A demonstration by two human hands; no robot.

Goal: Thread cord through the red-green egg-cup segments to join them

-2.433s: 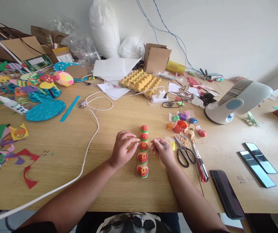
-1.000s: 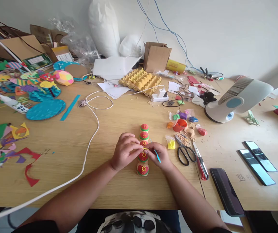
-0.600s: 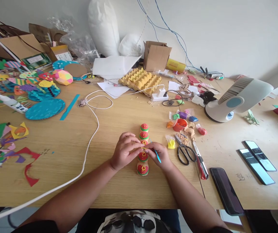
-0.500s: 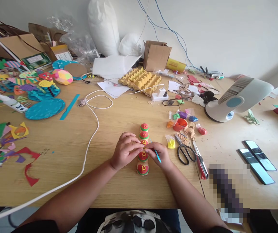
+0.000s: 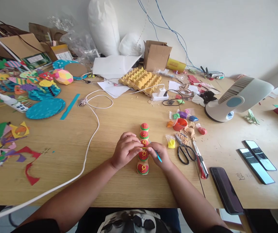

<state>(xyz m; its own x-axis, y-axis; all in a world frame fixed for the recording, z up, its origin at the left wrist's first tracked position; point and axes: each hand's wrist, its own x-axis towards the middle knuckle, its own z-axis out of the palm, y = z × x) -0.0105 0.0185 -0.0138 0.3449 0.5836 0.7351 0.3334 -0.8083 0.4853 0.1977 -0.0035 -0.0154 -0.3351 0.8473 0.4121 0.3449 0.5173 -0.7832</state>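
Note:
A row of several red, rounded craft pieces (image 5: pixel 143 156) with green rims and yellow loops runs away from me on the table. Above its middle, my left hand (image 5: pixel 127 149) and my right hand (image 5: pixel 160 154) meet fingertip to fingertip. A thin yellow clay strand (image 5: pixel 144 148) stretches between their pinched fingers. In my right hand lies a blue modelling tool (image 5: pixel 158 157) as well, slanting out under the fingers. The hands partly cover the row's middle pieces.
Right of my hands lie yellow clay (image 5: pixel 171 143), black scissors (image 5: pixel 185 149), a red utility knife (image 5: pixel 201 160) and a phone (image 5: pixel 226 190). A red cup (image 5: pixel 180 124) stands behind. A white cable (image 5: pixel 89 142) crosses the left side; a white fan (image 5: pixel 238 98) stands far right.
Both hands stay almost in place over the row. My right fingers have shifted very slightly right, and more of the yellow strand shows between the fingertips.

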